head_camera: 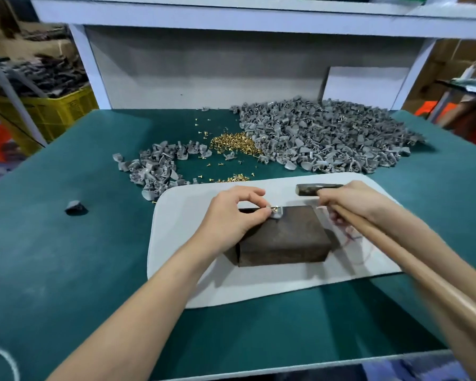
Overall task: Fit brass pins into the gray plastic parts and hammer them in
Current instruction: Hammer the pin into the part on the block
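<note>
On the far edge of a dark metal block (283,237), my left hand (231,215) pinches a small gray plastic part (277,214) with a brass pin (274,208) standing in it. My right hand (352,200) grips a hammer by its wooden handle (412,268). The dark hammer head (318,189) hovers just right of and behind the part. A large heap of gray parts (327,136) lies at the back right. A smaller heap of gray parts (157,166) lies to the left, and loose brass pins (232,143) lie between the heaps.
The block sits on a white mat (181,243) on the green table (80,257). One stray gray part (76,207) lies at the left. White shelf legs (89,67) and a back panel rise behind the table. A yellow crate (55,111) stands beyond the left edge.
</note>
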The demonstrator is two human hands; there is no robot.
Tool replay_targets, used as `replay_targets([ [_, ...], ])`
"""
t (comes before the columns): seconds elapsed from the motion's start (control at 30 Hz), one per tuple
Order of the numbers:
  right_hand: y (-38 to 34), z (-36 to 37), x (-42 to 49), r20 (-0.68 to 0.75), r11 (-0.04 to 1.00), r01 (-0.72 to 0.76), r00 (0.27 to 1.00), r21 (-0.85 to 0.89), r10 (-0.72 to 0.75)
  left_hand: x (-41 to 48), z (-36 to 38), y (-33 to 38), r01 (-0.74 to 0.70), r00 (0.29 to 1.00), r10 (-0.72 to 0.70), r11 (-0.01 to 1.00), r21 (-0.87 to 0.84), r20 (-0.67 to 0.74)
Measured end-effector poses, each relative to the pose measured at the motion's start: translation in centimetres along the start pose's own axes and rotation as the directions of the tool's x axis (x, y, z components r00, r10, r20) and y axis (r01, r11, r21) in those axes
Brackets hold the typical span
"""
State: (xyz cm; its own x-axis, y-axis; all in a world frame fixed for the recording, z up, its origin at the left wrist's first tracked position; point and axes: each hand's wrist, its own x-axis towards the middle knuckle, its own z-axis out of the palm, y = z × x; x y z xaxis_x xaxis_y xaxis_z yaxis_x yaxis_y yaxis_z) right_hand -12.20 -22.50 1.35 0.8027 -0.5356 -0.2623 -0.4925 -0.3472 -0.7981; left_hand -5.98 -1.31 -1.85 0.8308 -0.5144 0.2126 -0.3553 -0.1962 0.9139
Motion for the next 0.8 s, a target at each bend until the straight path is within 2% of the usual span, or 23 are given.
replay_targets([
  [0.07, -0.7, -0.7, -1.6, -0.028, 0.989, 0.070, 0.997, 0.130, -0.067, 0.0, 0.1, 0.0, 0.037, 0.999, -0.035, 0.998, -0.060, 0.031],
  [0.13, -1.7, -1.2, -3.3, -0.061, 0.968, 0.176, 0.984, 0.179, -0.167, 0.0, 0.1, 0.2, 0.060, 0.997, -0.054, 0.992, -0.107, 0.057],
  [0.23, -3.7, -1.0, -6.0, 0.063, 0.961, 0.239, 0.966, 0.139, -0.250, 0.0, 0.3, 0.4, 0.064, 0.996, -0.055, 0.989, -0.130, 0.071],
  [0.3, -4.6, 0.0, -7.4, 0.112, 0.963, 0.263, 0.957, 0.050, -0.267, -0.1, 0.3, 0.4, 0.054, 0.996, -0.045, 0.990, -0.129, 0.072],
  [0.37, -5.1, 1.2, -8.2, 0.131, 0.965, 0.260, 0.958, -0.018, -0.256, -0.1, 0.3, 0.3, 0.051, 0.995, -0.040, 0.991, -0.123, 0.087],
  [0.57, -6.0, 1.8, -8.5, 0.208, 0.993, 0.101, 0.974, -0.066, -0.085, 0.1, 0.3, 0.1, 0.084, 0.991, -0.069, 0.987, -0.135, 0.111],
  [0.8, -6.0, 2.5, -8.4, 0.265, 0.979, 0.087, 0.964, -0.184, -0.036, 0.1, 0.2, 0.3, 0.125, 0.986, -0.104, 0.979, -0.163, 0.131],
])
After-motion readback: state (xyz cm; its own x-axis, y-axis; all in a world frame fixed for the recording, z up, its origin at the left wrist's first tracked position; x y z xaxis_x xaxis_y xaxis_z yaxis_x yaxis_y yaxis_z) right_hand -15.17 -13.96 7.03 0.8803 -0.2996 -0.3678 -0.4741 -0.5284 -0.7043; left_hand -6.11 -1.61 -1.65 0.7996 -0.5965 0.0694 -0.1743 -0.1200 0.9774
